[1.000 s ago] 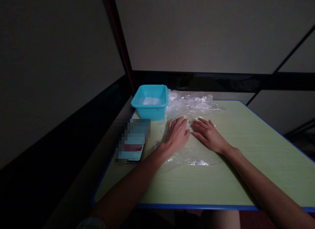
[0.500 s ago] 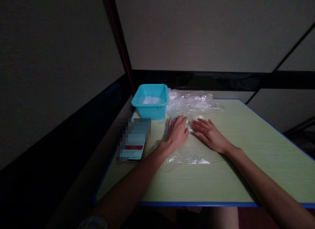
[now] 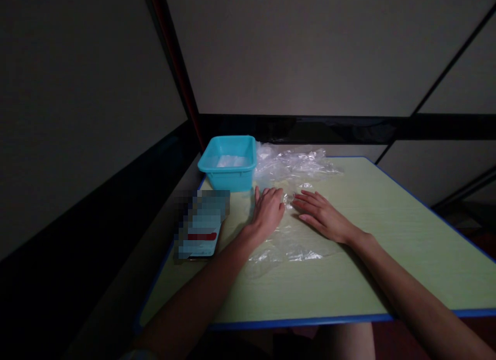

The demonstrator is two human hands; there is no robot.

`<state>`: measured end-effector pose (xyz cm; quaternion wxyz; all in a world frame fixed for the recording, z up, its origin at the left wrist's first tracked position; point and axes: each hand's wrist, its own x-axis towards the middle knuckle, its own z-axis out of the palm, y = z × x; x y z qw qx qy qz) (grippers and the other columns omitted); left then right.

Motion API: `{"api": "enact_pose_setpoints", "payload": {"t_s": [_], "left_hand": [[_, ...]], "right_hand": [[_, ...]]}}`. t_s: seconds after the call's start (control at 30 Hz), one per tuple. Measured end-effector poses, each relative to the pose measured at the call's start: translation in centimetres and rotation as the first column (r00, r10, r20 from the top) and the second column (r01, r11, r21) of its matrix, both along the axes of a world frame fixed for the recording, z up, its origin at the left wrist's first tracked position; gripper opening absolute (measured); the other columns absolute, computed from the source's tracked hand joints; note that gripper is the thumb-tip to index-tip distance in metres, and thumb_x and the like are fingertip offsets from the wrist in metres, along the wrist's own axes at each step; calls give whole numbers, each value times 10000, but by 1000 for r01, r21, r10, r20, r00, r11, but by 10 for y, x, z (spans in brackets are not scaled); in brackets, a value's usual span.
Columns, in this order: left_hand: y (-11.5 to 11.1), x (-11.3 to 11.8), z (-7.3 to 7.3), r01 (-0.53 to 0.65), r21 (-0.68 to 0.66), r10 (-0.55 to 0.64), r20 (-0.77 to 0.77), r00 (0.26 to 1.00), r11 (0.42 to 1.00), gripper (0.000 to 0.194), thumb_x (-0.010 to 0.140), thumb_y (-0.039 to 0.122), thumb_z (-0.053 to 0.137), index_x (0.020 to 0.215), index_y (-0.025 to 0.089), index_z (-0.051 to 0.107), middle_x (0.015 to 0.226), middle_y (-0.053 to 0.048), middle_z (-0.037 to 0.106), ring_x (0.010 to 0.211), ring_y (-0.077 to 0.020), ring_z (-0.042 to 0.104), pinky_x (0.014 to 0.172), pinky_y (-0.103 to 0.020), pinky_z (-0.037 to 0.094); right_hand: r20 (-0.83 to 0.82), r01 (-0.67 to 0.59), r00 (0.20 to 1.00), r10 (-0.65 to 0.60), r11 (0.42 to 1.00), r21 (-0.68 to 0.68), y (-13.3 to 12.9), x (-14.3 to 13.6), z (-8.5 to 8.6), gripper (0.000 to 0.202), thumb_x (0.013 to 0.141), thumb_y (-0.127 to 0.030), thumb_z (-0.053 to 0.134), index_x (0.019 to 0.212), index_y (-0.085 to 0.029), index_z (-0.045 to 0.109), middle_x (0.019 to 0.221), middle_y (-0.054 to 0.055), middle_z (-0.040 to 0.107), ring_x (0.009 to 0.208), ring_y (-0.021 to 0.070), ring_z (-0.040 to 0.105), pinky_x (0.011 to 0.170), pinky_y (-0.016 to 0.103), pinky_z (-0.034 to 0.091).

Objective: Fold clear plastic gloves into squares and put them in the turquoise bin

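A clear plastic bag point(image 3: 304, 250) lies spread and wrinkled on the pale green table point(image 3: 387, 267). My left hand point(image 3: 268, 211) rests palm down on its left part, fingers slightly bent and apart. Across from it, my right hand point(image 3: 322, 214) lies nearly flat on the right part, fingers stretched out toward the left hand. A small crumpled ridge of the plastic shows between the two hands. Neither hand grips anything that I can see. The undersides of both palms are hidden.
A turquoise plastic basket point(image 3: 232, 180) with something white inside stands at the back left. Beside it lies a heap of crumpled clear plastic bags point(image 3: 296, 163). A phone-like device point(image 3: 203, 225), partly pixelated, lies at the left edge. Dark-trimmed walls point(image 3: 302, 50) enclose the table's back and left.
The view has shifted slightly, so everything sits a little further left. Both hands stay on the plastic bag, in nearly the same pose.
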<state>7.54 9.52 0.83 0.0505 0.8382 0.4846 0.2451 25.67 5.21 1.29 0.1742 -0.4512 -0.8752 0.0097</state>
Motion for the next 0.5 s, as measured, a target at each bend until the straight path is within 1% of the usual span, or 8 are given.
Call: {"api": "enact_pose_setpoints", "payload": {"t_s": [0.07, 0.13, 0.27, 0.37, 0.43, 0.5], "left_hand": [[0, 0, -2, 6, 0, -6, 1, 1000, 1000, 252, 788, 122, 514, 1024, 206, 542, 951, -28, 622, 999, -200, 527, 1051, -438, 158], [0, 0, -3, 0, 0, 0, 12, 1000, 1000, 248, 790, 135, 518, 1024, 215, 540, 981, -27, 608, 1007, -196, 525, 1054, -432, 150], [-1, 1, 0, -28, 0, 28, 66, 997, 1000, 364, 793, 151, 514, 1149, 202, 458, 1134, -57, 541, 1103, -203, 479, 1050, -421, 165], [-1, 2, 3, -30, -13, 31, 116, 993, 999, 457, 782, 112, 511, 1212, 206, 392, 1227, -69, 498, 1166, -200, 437, 1042, -415, 191], [0, 2, 4, -19, -24, 22, 144, 989, 1000, 496, 770, 84, 516, 1229, 208, 373, 1212, -65, 520, 1150, -195, 457, 1041, -425, 192], [0, 3, 5, -3, -28, 8, 166, 986, 1000, 506, 765, 70, 524, 1230, 205, 374, 1110, -43, 587, 1073, -180, 516, 1045, -426, 183]], "right_hand": [[-8, -9, 1000, 9, 1000, 9, 0, 0, 0, 378, 900, -366, 383, 1216, -198, 507, 1297, 107, 478, 1254, 257, 338, 1000, 504, 280], [-14, -17, 1000, 17, 1000, 17, 0, 0, 0, 362, 898, -363, 391, 1198, -210, 522, 1285, 103, 489, 1248, 257, 347, 999, 508, 278], [-31, -38, 999, 39, 999, 28, 0, 0, 0, 342, 892, -358, 406, 1165, -209, 548, 1266, 110, 496, 1243, 262, 351, 997, 505, 285], [-31, -53, 998, 54, 998, 33, -1, 0, 2, 325, 890, -349, 409, 1126, -201, 576, 1238, 121, 503, 1227, 265, 367, 997, 500, 288], [-25, -60, 998, 61, 998, 28, -2, -1, 4, 312, 893, -336, 406, 1100, -194, 591, 1210, 123, 510, 1214, 260, 380, 1000, 491, 286], [-18, -60, 998, 60, 998, 22, -3, -1, 5, 304, 895, -329, 404, 1083, -192, 599, 1192, 123, 510, 1201, 251, 391, 1005, 485, 276]]}}
